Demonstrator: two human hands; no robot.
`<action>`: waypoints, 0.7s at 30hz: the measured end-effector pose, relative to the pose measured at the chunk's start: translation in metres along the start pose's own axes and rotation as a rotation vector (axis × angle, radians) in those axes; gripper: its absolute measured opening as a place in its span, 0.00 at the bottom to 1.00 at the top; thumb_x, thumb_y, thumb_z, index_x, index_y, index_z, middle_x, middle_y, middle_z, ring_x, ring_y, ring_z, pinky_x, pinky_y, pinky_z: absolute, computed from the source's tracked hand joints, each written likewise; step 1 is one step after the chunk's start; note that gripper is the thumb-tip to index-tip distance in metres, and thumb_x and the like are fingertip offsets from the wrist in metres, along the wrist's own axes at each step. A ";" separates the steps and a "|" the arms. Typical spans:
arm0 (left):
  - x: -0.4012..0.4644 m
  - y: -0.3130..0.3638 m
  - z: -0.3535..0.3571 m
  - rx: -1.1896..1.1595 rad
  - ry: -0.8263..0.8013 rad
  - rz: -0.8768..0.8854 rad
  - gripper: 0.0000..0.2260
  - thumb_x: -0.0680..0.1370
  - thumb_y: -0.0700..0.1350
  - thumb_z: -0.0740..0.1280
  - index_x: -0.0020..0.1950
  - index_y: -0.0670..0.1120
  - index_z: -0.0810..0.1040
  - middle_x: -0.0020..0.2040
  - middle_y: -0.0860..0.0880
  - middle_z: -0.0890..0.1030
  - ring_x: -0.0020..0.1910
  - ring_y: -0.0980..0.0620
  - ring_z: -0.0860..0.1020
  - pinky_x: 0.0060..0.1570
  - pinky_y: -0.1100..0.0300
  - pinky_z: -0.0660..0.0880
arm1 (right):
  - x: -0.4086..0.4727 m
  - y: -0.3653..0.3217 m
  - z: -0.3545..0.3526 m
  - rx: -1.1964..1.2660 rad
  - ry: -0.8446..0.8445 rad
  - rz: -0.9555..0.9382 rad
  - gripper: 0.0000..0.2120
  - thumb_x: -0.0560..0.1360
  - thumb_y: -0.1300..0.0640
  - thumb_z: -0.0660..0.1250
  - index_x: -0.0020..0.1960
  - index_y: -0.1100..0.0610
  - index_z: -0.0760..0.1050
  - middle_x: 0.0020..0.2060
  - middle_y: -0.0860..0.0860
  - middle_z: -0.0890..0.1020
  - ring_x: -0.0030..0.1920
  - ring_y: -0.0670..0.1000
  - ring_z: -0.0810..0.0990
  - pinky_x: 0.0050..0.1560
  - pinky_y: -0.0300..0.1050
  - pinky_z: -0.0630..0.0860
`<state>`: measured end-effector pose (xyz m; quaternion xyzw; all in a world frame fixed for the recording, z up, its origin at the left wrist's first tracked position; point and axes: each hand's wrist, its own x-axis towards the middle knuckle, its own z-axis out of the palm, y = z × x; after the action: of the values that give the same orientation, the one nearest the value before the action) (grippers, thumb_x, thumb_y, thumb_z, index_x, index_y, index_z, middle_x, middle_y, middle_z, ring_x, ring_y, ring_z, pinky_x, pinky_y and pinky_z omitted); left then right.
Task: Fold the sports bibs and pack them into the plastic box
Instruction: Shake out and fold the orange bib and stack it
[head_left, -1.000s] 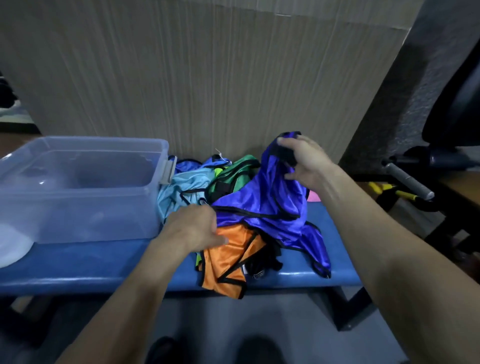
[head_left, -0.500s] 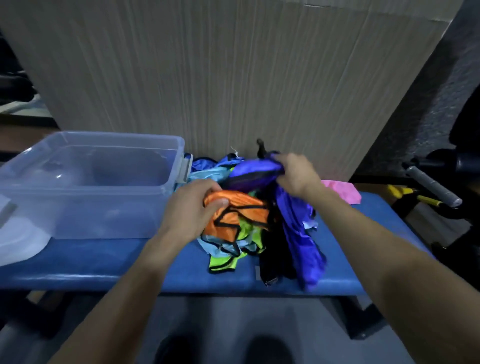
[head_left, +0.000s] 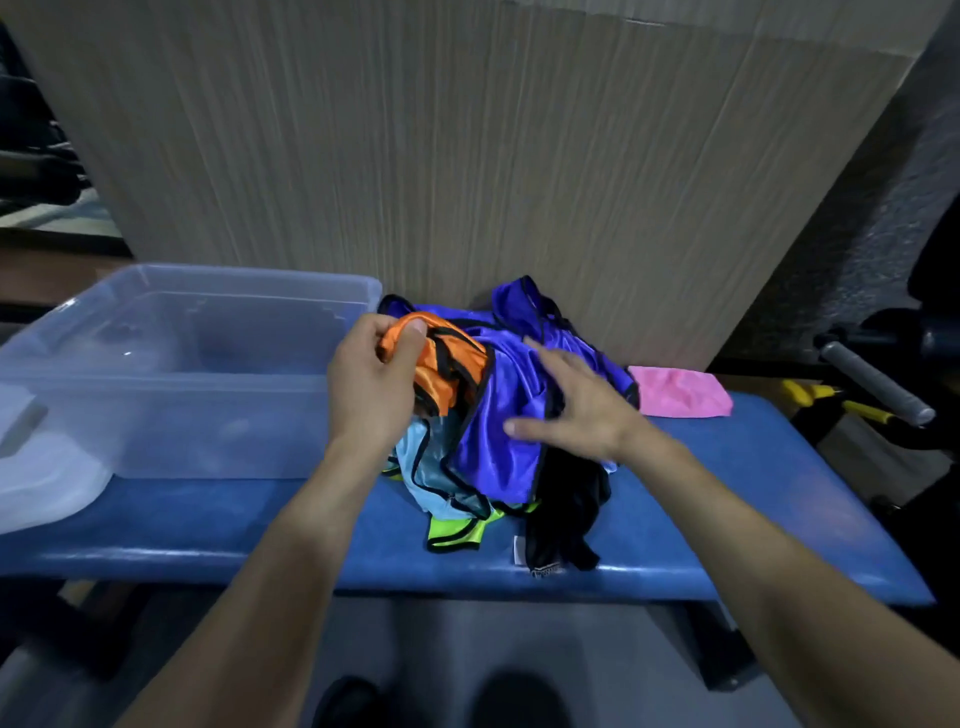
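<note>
Left hand (head_left: 371, 387) now pinches the orange bib (head_left: 441, 371), pulled up out of the heap, while my right hand (head_left: 574, 410) has let go of the purple bib (head_left: 498, 421) and lies flat and open on it, pinning the pile. Half a second ago both were bunched together. So I judge one bib is singled out for folding; none is folded yet. The heap sits mid-bench (head_left: 753, 499), against its back edge; the plastic box (head_left: 171, 364) stands empty at the bench's left end
</note>
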<state>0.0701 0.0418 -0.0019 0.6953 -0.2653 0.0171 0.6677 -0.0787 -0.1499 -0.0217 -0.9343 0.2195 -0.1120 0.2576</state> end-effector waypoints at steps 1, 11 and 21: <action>0.000 0.004 0.001 -0.088 0.019 -0.052 0.10 0.78 0.55 0.68 0.41 0.51 0.76 0.37 0.54 0.79 0.37 0.55 0.76 0.45 0.51 0.75 | -0.005 0.012 0.007 -0.059 0.004 0.031 0.48 0.68 0.36 0.74 0.81 0.50 0.59 0.78 0.57 0.64 0.80 0.53 0.59 0.79 0.50 0.58; -0.002 0.061 -0.026 -0.890 0.109 -0.046 0.08 0.86 0.48 0.61 0.54 0.48 0.78 0.48 0.48 0.82 0.50 0.49 0.80 0.56 0.47 0.76 | 0.039 0.023 -0.020 -0.194 -0.016 0.136 0.23 0.75 0.48 0.58 0.69 0.52 0.72 0.66 0.56 0.76 0.67 0.60 0.76 0.66 0.54 0.71; -0.019 0.084 -0.011 -0.776 -0.069 -0.253 0.12 0.85 0.50 0.61 0.57 0.44 0.80 0.54 0.41 0.84 0.56 0.40 0.83 0.59 0.36 0.79 | -0.039 -0.039 -0.035 0.395 0.203 -0.118 0.33 0.77 0.54 0.72 0.79 0.51 0.65 0.75 0.43 0.70 0.75 0.40 0.65 0.70 0.29 0.58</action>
<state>0.0242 0.0612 0.0693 0.4190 -0.1866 -0.1899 0.8681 -0.1105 -0.1162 0.0247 -0.8609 0.1631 -0.2610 0.4052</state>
